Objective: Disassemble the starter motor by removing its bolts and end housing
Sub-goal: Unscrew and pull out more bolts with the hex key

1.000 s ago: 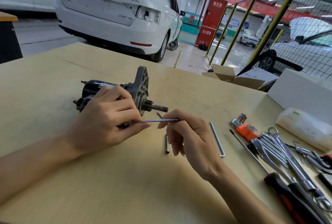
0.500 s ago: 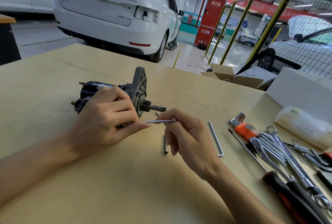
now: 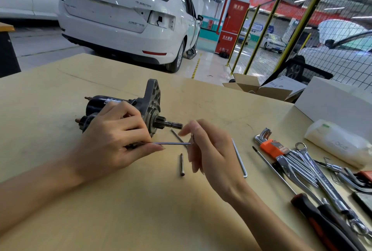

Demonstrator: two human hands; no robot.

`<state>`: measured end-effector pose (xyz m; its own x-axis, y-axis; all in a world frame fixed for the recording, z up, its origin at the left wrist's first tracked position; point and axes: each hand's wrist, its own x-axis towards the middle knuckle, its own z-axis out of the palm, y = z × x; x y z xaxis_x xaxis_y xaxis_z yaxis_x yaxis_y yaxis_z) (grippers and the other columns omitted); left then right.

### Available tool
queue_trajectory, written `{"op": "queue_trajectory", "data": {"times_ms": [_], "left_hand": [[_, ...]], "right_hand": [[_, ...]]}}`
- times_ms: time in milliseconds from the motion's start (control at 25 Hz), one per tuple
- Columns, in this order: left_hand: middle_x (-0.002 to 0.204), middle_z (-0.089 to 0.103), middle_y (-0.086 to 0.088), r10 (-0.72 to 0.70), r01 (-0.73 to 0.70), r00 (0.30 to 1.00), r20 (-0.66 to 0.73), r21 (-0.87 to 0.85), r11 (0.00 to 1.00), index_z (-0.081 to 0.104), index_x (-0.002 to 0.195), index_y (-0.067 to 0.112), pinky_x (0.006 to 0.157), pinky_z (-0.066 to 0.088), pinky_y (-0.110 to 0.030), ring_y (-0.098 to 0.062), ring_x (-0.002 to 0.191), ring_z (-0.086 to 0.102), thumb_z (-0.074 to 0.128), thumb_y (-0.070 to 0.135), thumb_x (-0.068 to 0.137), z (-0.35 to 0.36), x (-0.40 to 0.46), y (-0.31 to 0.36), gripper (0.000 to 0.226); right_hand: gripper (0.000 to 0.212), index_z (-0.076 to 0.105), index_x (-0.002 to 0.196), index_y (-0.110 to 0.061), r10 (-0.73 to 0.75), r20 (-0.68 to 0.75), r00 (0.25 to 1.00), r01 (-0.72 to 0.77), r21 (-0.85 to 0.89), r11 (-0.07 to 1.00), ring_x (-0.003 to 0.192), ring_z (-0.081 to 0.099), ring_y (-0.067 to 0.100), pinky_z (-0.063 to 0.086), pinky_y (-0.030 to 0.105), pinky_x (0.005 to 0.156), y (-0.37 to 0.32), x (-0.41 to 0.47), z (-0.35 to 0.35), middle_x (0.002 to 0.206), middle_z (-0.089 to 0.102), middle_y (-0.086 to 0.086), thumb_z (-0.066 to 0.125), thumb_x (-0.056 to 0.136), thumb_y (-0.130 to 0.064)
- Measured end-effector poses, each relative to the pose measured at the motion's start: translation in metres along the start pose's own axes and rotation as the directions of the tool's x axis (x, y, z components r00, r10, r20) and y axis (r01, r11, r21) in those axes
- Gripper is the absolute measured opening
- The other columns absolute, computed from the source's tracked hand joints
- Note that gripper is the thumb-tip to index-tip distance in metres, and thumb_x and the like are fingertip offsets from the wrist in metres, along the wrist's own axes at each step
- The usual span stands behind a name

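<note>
- Left hand (image 3: pixel 112 140) is draped over the starter motor (image 3: pixel 128 112), fingers curled round the body, thumb and fingertip pinching the near end of a long thin bolt (image 3: pixel 171 143) that sticks out sideways toward the other hand.
- Right hand (image 3: pixel 211 150) has the other end of that bolt; fingers are loosely fanned and slightly motion-blurred, so I honestly can't tell if it's pinching the bolt or just touching it.
- Motor lies on its side on the workbench (image 3: pixel 141 210), roughly mid-bench and nearer the left edge, end housing (image 3: pixel 152 100) and pinion shaft pointing toward the right edge.
- Loose short bolt (image 3: pixel 182 164) lies on the bench just below the right hand's fingers; another thin rod (image 3: pixel 177 135) lies under the shaft, partly hidden by the hand.
- A long L-shaped hex key (image 3: pixel 239 158) sits just right of the right hand.
- Toward the right edge: hex key set in an orange holder (image 3: pixel 271 148), spanners (image 3: pixel 314 168), a black-and-orange handled tool (image 3: pixel 322 224) cut off at the bottom right corner, and a white plastic bag (image 3: pixel 340 146).
- Bench top is plain tan board, a bit scuffed.
- Past the far edge: white car (image 3: pixel 124 19), red cabinet (image 3: pixel 231 25), yellow-framed mesh fencing (image 3: pixel 302 29), open cardboard box (image 3: pixel 259 87). Glossy garage floor.
</note>
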<state>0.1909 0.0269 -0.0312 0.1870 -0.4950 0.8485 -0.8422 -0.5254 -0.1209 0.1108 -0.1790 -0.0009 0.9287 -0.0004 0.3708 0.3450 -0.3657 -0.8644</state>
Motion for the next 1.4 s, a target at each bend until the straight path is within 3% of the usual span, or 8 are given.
{"op": "queue_trajectory", "data": {"times_ms": [120,200,360,520,600,880,1400], "left_hand": [[0.072,0.064,0.009,-0.004,0.004,1.0,0.01,-0.007,1.0,0.071,0.066,0.016,0.081,0.032,-0.03,-0.017,0.086,0.051,0.063,0.044,0.091,-0.001,0.001,0.0,0.039],[0.072,0.064,0.009,-0.002,0.002,1.0,0.016,-0.009,1.0,0.071,0.066,0.016,0.08,0.033,-0.032,-0.018,0.086,0.052,0.063,0.044,0.091,-0.002,0.001,0.0,0.038],[0.071,0.064,0.009,0.004,-0.004,1.0,0.019,0.0,1.0,0.071,0.065,0.016,0.079,0.034,-0.032,-0.018,0.085,0.052,0.062,0.044,0.091,-0.002,0.0,0.0,0.039],[0.07,0.063,0.008,0.002,-0.002,1.0,0.009,0.006,1.0,0.068,0.063,0.014,0.079,0.033,-0.031,-0.019,0.084,0.052,0.063,0.043,0.091,-0.002,0.001,0.0,0.04],[0.07,0.063,0.008,0.003,-0.003,1.0,0.014,0.004,1.0,0.068,0.063,0.014,0.079,0.033,-0.032,-0.019,0.084,0.052,0.062,0.043,0.091,-0.002,0.001,0.0,0.04],[0.069,0.063,0.009,-0.001,0.001,1.0,0.008,-0.005,1.0,0.067,0.061,0.014,0.078,0.035,-0.031,-0.017,0.085,0.052,0.063,0.047,0.089,-0.002,0.002,0.0,0.044],[0.07,0.065,0.009,-0.015,0.015,1.0,0.008,-0.033,0.999,0.07,0.061,0.016,0.081,0.034,-0.03,-0.015,0.087,0.052,0.061,0.045,0.09,-0.002,0.002,0.003,0.042]], "right_hand": [[0.052,0.063,0.064,-0.009,-0.015,0.08,0.997,0.015,-0.008,1.0,0.042,0.045,0.006,0.036,0.018,0.048,-0.004,-0.002,-0.002,0.047,0.051,0.011,0.047,0.093,-0.049],[0.048,0.06,0.06,-0.006,-0.032,0.107,0.994,0.032,0.002,0.999,0.04,0.043,0.004,0.034,0.017,0.047,-0.005,-0.003,-0.003,0.046,0.048,0.014,0.051,0.089,-0.044],[0.022,0.063,0.064,-0.009,-0.052,0.154,0.987,0.045,0.047,0.998,0.042,0.043,0.005,0.033,0.017,0.046,-0.002,-0.004,-0.002,0.046,0.046,0.003,0.052,0.078,-0.022],[0.027,0.071,0.069,-0.014,-0.087,0.178,0.98,0.073,0.084,0.994,0.046,0.046,0.009,0.035,0.014,0.047,0.002,-0.003,-0.002,0.049,0.047,0.003,0.044,0.074,-0.009],[0.031,0.073,0.07,-0.015,-0.108,0.166,0.98,0.099,0.062,0.993,0.048,0.047,0.01,0.036,0.017,0.048,0.004,-0.003,-0.002,0.053,0.049,0.009,0.044,0.075,-0.007],[0.031,0.074,0.074,-0.015,-0.138,0.154,0.978,0.142,-0.017,0.99,0.051,0.05,0.009,0.039,0.025,0.051,0.006,-0.001,-0.004,0.057,0.053,0.003,0.045,0.076,-0.003],[0.031,0.076,0.076,-0.016,-0.129,0.157,0.979,0.141,-0.064,0.988,0.054,0.052,0.01,0.039,0.023,0.053,0.006,-0.001,-0.005,0.06,0.056,-0.003,0.047,0.077,-0.003]]}}
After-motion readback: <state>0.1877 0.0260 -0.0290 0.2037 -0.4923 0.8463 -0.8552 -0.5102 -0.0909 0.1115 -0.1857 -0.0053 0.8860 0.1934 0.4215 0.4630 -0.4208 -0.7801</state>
